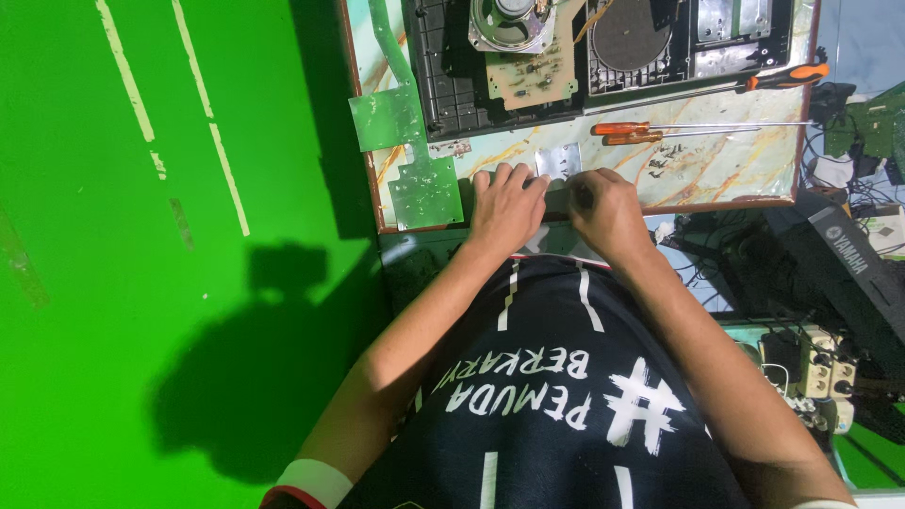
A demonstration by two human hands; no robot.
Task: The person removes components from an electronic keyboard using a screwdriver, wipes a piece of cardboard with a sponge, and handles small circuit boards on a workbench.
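Observation:
My left hand (506, 205) and my right hand (608, 209) rest together at the near edge of a marble-patterned worktable (726, 170). Between them lies a small shiny metal plate (558, 162) with holes, which both hands touch with their fingertips. My left hand's fingers curl over the plate's left side. My right hand is closed around something dark and small that I cannot make out. The plate's near part is hidden behind my hands.
Two orange-handled screwdrivers (627, 133) lie just beyond the plate, a third (787, 75) further right. An opened black device chassis (452, 75) with a speaker (509, 24) and circuit board (533, 75) sits at the back. Green boards (410, 151) lie left. Cables and equipment crowd the right.

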